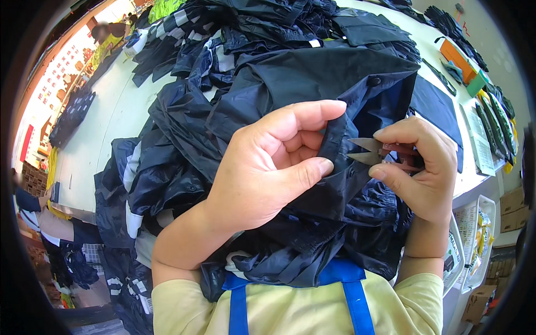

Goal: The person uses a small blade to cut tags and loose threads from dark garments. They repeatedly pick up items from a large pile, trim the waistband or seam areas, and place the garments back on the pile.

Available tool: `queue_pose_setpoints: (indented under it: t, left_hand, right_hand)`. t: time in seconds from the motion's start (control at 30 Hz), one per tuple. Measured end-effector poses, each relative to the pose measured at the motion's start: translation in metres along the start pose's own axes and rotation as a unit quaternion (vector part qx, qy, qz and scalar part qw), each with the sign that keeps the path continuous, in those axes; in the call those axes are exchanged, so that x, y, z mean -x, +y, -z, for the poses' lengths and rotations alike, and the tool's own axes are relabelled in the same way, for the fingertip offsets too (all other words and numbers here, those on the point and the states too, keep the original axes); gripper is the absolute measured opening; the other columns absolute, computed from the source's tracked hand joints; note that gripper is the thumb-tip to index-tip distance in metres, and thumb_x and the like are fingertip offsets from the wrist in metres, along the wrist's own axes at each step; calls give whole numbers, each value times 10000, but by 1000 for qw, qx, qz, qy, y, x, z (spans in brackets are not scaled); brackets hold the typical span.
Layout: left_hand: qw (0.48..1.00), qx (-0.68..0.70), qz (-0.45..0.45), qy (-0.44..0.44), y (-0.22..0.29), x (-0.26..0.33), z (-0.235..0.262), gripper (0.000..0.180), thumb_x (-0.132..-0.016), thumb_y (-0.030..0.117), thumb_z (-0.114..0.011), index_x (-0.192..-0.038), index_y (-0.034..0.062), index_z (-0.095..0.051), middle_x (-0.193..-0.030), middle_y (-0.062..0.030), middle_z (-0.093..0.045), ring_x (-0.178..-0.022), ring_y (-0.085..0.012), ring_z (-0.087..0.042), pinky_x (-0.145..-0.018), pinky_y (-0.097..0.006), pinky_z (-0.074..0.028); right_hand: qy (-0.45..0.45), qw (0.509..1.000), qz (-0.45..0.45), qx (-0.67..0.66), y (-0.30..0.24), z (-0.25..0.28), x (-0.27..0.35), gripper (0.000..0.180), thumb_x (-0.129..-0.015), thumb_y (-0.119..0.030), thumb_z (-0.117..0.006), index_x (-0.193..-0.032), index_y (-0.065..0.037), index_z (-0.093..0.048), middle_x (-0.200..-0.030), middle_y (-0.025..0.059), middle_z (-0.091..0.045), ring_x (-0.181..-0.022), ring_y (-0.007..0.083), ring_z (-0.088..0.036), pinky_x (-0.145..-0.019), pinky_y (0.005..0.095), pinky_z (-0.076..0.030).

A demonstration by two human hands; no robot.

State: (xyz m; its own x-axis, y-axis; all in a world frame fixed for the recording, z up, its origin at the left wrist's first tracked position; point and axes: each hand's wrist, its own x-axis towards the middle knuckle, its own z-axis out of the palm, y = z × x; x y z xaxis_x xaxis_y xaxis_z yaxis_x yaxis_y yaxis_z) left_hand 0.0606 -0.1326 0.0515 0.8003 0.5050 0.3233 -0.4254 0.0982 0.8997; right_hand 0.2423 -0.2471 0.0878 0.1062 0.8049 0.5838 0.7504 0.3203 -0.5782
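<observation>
A dark navy garment (312, 72) with a shiny, smooth surface lies bunched in front of me and spills toward my lap. My left hand (268, 162) has its thumb and curled fingers closed at the garment's folded edge, while the index finger stretches out above it. Just right of that edge, my right hand (421, 167) grips a small pair of thread snips (368, 152) with reddish handles. The blades point left at the cloth and are parted. A round dark snap (373, 81) shows on the garment flap above the snips.
More dark garments (268, 22) with grey-white bands heap at the back of the white table (106, 151). On the right are an orange box (458, 58), packaged items (499, 125) and a white plastic basket (474, 240). A person in a yellow vest (106, 47) is far left.
</observation>
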Motion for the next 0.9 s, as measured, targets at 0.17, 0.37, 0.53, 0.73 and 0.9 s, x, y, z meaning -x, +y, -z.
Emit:
queue_pose_setpoints:
  t: [0.17,0.37,0.53,0.73,0.9]
  left_hand:
    - [1000,6,-13,-17,-3,0,0,487,-845,-102,-554,-1314,-30,-441,-1158,-77,-570,-1028,-113,-562,-909,-252,-460]
    - [999,12,-19,-37,-3,-1,0,496,-843,-89,-569,-1317,-36,-436,-1161,-79,-567,-1033,-117,-557,-917,-257,-455]
    - [999,7,-21,-43,-5,-2,4,505,-836,-82,-580,-1318,-37,-435,-1161,-74,-567,-1035,-114,-554,-916,-259,-456]
    - [1000,14,10,-9,-2,0,3,502,-830,-95,-570,-1312,-39,-441,-1162,-75,-567,-1033,-117,-556,-916,-258,-454]
    - [999,-21,-32,-14,3,2,3,502,-822,-110,-552,-1307,-46,-442,-1153,-84,-566,-1021,-123,-561,-909,-261,-455]
  right_hand:
    - [-22,1000,-3,-11,0,-3,-3,286,-607,-62,-799,-848,-22,-650,-762,41,-628,-683,113,-627,-545,191,-468]
    - [-40,999,25,7,-1,-1,-5,275,-615,-72,-801,-838,-20,-650,-723,43,-622,-636,118,-611,-510,202,-447]
    - [-38,998,54,-5,3,-5,-4,265,-624,-81,-803,-829,-15,-650,-703,44,-617,-601,116,-589,-496,202,-431]
    - [23,985,20,-170,22,-7,1,268,-675,-140,-816,-838,-7,-649,-747,9,-620,-655,55,-550,-565,181,-419]
    - [1,981,-59,-187,24,8,2,560,-527,-148,-842,-1012,-25,-591,-817,16,-609,-637,27,-496,-552,148,-372]
